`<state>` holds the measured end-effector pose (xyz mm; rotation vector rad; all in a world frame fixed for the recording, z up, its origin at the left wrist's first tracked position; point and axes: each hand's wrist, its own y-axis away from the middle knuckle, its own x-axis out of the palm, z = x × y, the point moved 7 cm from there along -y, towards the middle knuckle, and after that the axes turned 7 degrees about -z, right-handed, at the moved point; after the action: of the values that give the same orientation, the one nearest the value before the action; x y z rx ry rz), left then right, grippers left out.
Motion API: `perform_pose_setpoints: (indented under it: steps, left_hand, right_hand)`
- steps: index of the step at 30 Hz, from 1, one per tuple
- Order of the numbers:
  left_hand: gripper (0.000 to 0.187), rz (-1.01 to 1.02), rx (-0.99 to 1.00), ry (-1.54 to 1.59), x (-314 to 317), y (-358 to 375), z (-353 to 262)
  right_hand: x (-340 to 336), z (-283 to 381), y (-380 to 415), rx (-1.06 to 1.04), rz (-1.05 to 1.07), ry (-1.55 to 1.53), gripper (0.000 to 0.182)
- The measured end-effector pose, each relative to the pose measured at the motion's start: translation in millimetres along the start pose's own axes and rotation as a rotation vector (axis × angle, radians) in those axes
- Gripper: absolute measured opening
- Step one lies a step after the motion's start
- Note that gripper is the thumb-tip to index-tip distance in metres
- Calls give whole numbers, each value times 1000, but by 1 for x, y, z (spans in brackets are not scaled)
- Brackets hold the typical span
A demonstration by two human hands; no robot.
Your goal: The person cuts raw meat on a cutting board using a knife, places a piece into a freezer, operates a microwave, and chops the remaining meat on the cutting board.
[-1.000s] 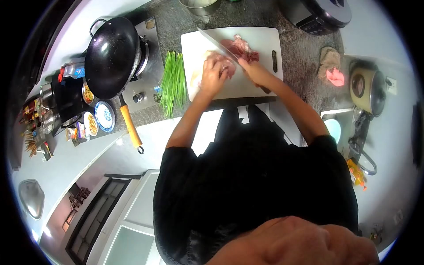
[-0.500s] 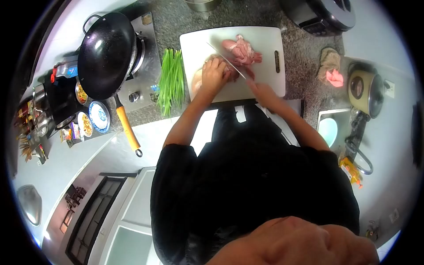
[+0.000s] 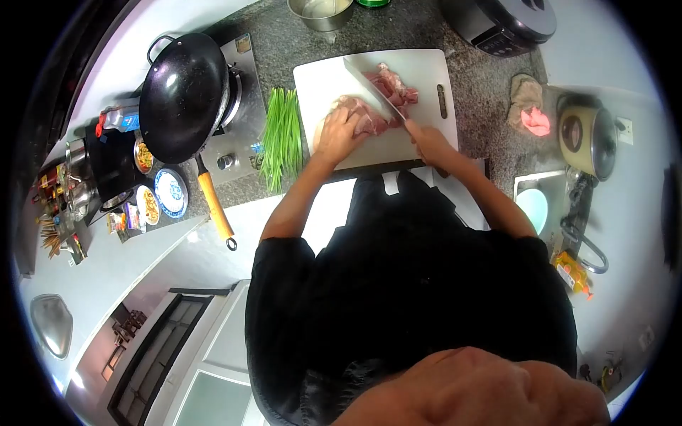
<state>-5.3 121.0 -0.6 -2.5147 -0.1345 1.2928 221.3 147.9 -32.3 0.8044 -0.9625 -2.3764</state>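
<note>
A white cutting board (image 3: 320, 79) lies on the counter with raw pink meat on it. My left hand (image 3: 339, 133) presses on the larger piece of meat (image 3: 368, 119), its fingers bent over the top. In my right hand (image 3: 431, 147) is the handle of a wide knife (image 3: 373, 89), whose blade slants up and left between the larger piece and the cut meat (image 3: 399, 89) at the board's upper right. The blade hides part of the cut meat.
Green stalks (image 3: 282, 138) lie left of the board. Further left a black wok (image 3: 183, 99) rests on the stove, near bowls and a plate (image 3: 171, 192). A metal bowl (image 3: 321, 14), a black cooker (image 3: 501, 28) and a cloth (image 3: 524, 99) are on the counter.
The blade has turned steeper and its broad side now shows. My right hand is a little further right. The view has shifted slightly, bringing more of the metal bowl into sight.
</note>
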Motion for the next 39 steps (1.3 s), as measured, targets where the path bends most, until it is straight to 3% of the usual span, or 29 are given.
perform_pose_setpoints:
  steps: [1,3,4,6,10,12,14,16,18,19,21,24,25,27,29,30,32,35,36,37,38,39]
  left_hand:
    - [54,53,10,-43,2,-1,-1]
    - [55,112,13,-84,12,2,1]
    - [54,87,-6,-111,18,1,4]
    - [52,68,-25,-131,27,0,3]
    - [44,-28,-82,-104,24,1,-6]
    - [39,-29,-103,-95,25,1,-6]
    - [38,-33,-116,-48,30,2,-8]
    - [38,-44,-95,-56,31,4,-7]
    - [39,-73,-61,-54,33,2,-11]
    - [39,-73,-71,-67,35,4,-8]
    - [41,-68,-106,-114,31,3,-1]
    - [40,-92,-231,-110,33,-1,1]
    - [40,-94,-233,-106,35,-1,-2]
    - [38,-112,-293,-99,35,1,3]
    - [38,-92,-292,-95,33,2,3]
    - [38,-73,-287,-88,35,2,2]
    - [37,-74,-262,-80,35,3,-1]
    - [37,-89,-199,-76,35,6,-3]
    - [38,-101,-154,-74,36,8,-5]
    - [38,-100,-161,-74,38,7,-4]
    - [39,-101,-132,-86,38,7,-7]
    - [40,-100,-98,-101,37,7,-9]
  right_hand:
    - [-1,-9,9,2,2,0,66]
    - [2,9,34,-555,-68,328,70]
    - [2,16,50,-551,-64,327,70]
    - [-4,9,67,-197,-18,273,65]
    - [6,-17,63,-19,30,209,59]
    - [22,-20,42,-544,-92,467,54]
    - [48,-12,13,-692,-86,658,51]
    - [58,36,-24,-621,-143,551,50]
    - [57,73,-32,-920,-288,428,50]
    - [50,80,-31,-928,-300,426,50]
    - [49,54,-55,-140,89,173,57]
    - [27,41,-16,-168,16,154,68]
    - [17,50,13,-365,-71,253,72]
    - [8,46,45,-571,-153,353,76]
    - [10,6,42,-387,-126,322,72]
    - [8,9,49,-383,-125,325,72]
    - [6,9,58,-176,-16,251,67]
    - [30,-21,24,-82,34,135,60]
    - [39,-9,2,-533,-170,194,60]
    - [50,9,-10,-751,-223,309,47]
    - [60,25,-19,-965,-309,425,35]
    - [67,49,-26,-941,-240,600,32]
